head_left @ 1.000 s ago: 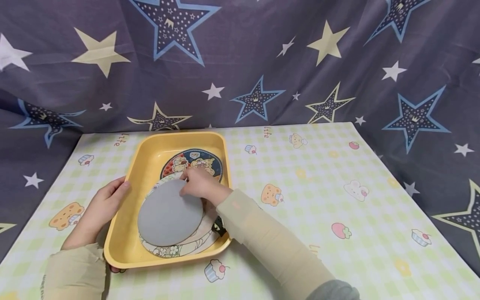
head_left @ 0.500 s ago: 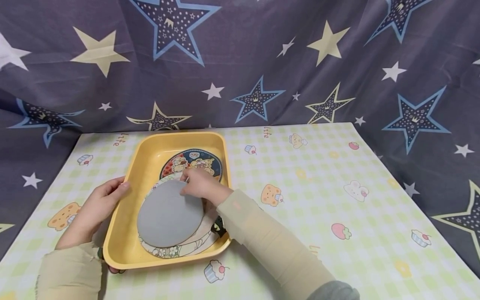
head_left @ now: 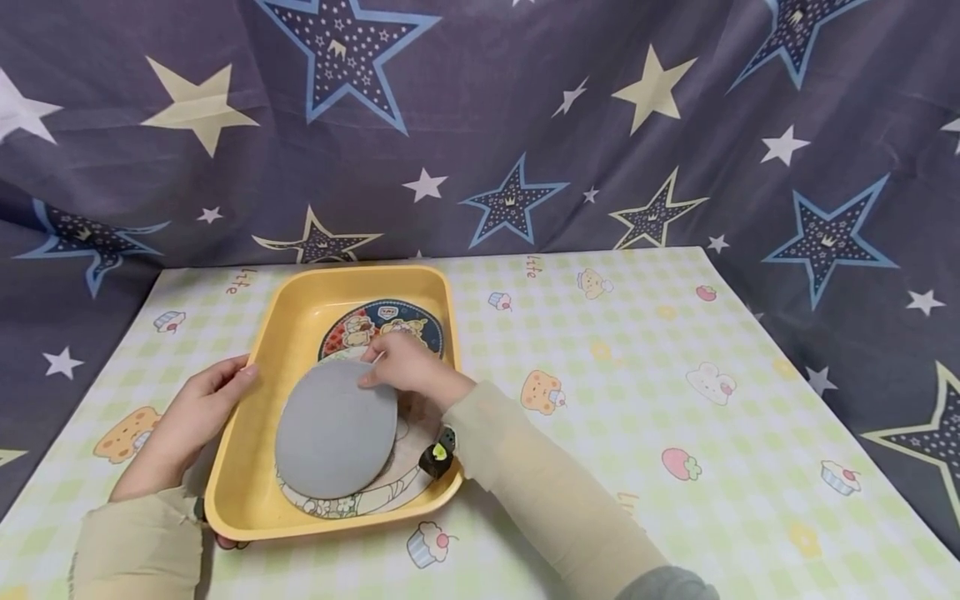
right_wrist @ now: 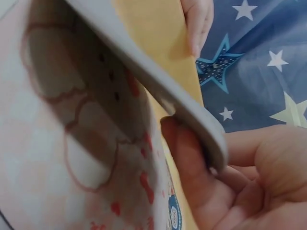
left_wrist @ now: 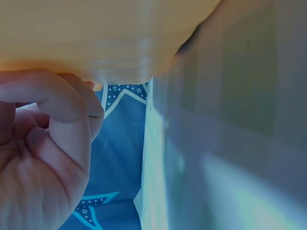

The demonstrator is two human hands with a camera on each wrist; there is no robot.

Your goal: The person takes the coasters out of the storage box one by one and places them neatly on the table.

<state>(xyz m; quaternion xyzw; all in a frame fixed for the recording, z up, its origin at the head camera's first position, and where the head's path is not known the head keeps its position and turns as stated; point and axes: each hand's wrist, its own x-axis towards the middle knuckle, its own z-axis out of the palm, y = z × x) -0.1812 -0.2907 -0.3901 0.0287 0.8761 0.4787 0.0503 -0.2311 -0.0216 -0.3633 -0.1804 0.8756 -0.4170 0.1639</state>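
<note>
A yellow tray rests on the table, its left rim gripped by my left hand, thumb over the edge; in the left wrist view that hand's bent fingers lie against the tray's outer wall. My right hand pinches the upper right edge of a thin round grey mat, which stands tilted, right side raised. Under it lies a pale round mat with printed drawings, partly covered. A dark blue round mat with cartoon figures lies behind them in the tray. The right wrist view shows the pinched edge of the grey mat.
A green-and-white checked cloth with printed cakes and animals covers the table. Dark star-patterned fabric hangs behind and at both sides. A small black device sits under my right wrist, over the tray's right side.
The right side of the grey mat has risen, so it tilts more and more of the pale mat shows. My right wrist has shifted slightly right; the tray and left hand hardly moved.
</note>
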